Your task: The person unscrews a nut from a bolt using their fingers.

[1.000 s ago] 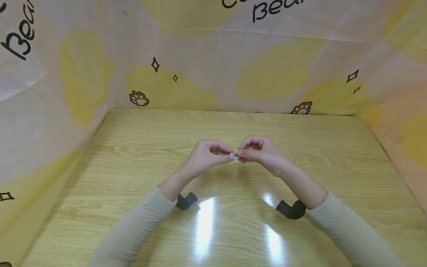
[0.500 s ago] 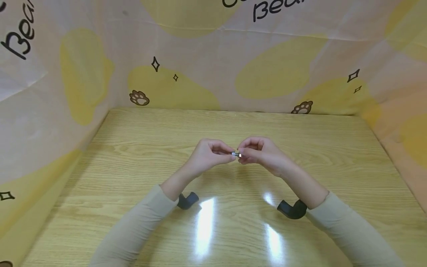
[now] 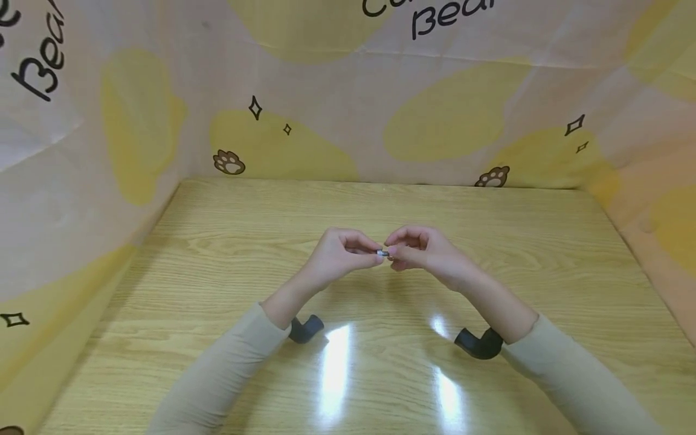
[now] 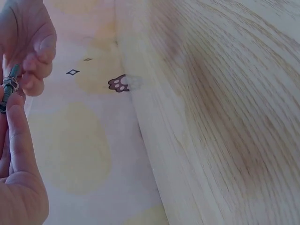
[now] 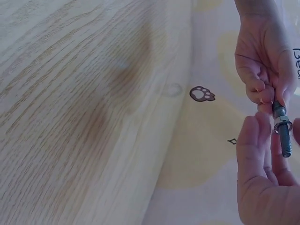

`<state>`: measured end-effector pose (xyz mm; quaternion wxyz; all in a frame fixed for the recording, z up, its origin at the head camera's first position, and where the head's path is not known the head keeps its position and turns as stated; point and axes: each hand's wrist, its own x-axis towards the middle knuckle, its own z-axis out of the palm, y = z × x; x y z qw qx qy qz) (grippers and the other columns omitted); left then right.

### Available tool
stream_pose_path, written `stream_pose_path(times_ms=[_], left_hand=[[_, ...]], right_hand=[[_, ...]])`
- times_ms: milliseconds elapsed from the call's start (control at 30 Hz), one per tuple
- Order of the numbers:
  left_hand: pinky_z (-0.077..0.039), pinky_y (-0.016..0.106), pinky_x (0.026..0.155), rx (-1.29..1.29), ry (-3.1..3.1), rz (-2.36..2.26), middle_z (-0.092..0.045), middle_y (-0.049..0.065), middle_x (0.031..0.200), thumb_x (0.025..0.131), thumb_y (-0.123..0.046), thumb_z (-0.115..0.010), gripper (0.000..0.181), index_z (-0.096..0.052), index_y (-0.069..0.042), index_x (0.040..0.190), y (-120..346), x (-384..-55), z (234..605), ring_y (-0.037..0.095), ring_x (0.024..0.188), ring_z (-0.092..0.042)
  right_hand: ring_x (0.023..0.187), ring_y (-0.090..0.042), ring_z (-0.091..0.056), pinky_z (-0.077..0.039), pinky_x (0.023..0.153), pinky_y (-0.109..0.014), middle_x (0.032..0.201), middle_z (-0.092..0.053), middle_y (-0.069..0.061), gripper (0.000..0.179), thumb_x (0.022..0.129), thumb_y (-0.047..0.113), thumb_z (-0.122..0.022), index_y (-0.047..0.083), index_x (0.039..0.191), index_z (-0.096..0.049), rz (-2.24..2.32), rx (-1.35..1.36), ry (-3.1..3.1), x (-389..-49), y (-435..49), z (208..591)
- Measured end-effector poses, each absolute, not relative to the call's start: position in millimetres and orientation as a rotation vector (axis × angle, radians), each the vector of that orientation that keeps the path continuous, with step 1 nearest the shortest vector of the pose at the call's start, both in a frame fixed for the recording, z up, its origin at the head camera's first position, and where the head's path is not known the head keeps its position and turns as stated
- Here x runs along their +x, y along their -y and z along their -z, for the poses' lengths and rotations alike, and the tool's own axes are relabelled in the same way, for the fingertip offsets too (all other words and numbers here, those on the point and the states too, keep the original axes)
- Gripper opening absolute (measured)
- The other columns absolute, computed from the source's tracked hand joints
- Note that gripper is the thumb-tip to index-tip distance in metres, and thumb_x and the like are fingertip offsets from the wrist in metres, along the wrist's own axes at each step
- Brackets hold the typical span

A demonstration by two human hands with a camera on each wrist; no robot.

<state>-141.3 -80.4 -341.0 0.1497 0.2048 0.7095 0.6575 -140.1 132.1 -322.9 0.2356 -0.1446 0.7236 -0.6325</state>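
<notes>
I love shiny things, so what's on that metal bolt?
A shiny nut is around the bolt, partway along it. The left hand covers part of one end, so what's under there can't be seen.

Right hand (image 3: 426, 257): fingertips shifted closer to left hand (image 3: 342, 251).
Its thumb and index finger now reach further along the bolt (image 3: 383, 254); in the head view they mostly cover the nut (image 5: 281, 120), which showed bright half a second ago.
</notes>
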Motion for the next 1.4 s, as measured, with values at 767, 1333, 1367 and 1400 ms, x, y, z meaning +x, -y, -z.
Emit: stream_pose_path(times_ms=[767, 1333, 1367, 1400], left_hand=[[-0.055, 0.035, 0.075, 0.513, -2.077, -1.856, -0.069, 0.01, 0.088, 0.08, -0.01, -0.073, 0.017, -0.07, 0.0, 0.093, 83.5, -145.7, 342.5, 0.022, 0.08, -0.067], [-0.054, 0.035, 0.077, 0.535, -2.043, -1.863, -0.069, 0.011, 0.089, 0.08, -0.009, -0.073, 0.017, -0.069, 0.002, 0.092, 83.5, -144.5, 342.0, 0.026, 0.082, -0.067], [-0.054, 0.035, 0.077, 0.542, -2.044, -1.861, -0.069, 0.011, 0.089, 0.081, -0.009, -0.073, 0.017, -0.069, 0.002, 0.092, 83.6, -144.4, 342.0, 0.026, 0.083, -0.067], [-0.054, 0.035, 0.078, 0.544, -2.046, -1.858, -0.069, 0.01, 0.09, 0.081, -0.01, -0.072, 0.017, -0.069, 0.002, 0.092, 83.8, -144.2, 342.1, 0.026, 0.083, -0.066]], right_hand=[[0.08, -0.015, -0.065, -0.053, 0.08, -0.031, 0.088, -0.064, -0.005, 0.018, 0.084, -0.001, -0.065, -0.002, 0.1, -0.058, 1.797, -0.282, -1.95, -142.9, -129.3, 323.2], [0.085, -0.017, -0.065, -0.052, 0.081, -0.032, 0.094, -0.066, -0.005, 0.02, 0.084, 0.001, -0.066, -0.002, 0.103, -0.06, 1.843, -0.3, -1.881, -142.7, -129.9, 328.3], [0.085, -0.017, -0.066, -0.053, 0.081, -0.032, 0.095, -0.066, -0.005, 0.019, 0.086, 0.004, -0.065, -0.002, 0.104, -0.06, 1.839, -0.294, -1.878, -142.5, -129.8, 327.8], [0.084, -0.017, -0.066, -0.053, 0.08, -0.032, 0.095, -0.067, -0.005, 0.02, 0.088, 0.007, -0.063, -0.003, 0.105, -0.06, 1.837, -0.28, -1.874, -142.4, -129.4, 327.4]])
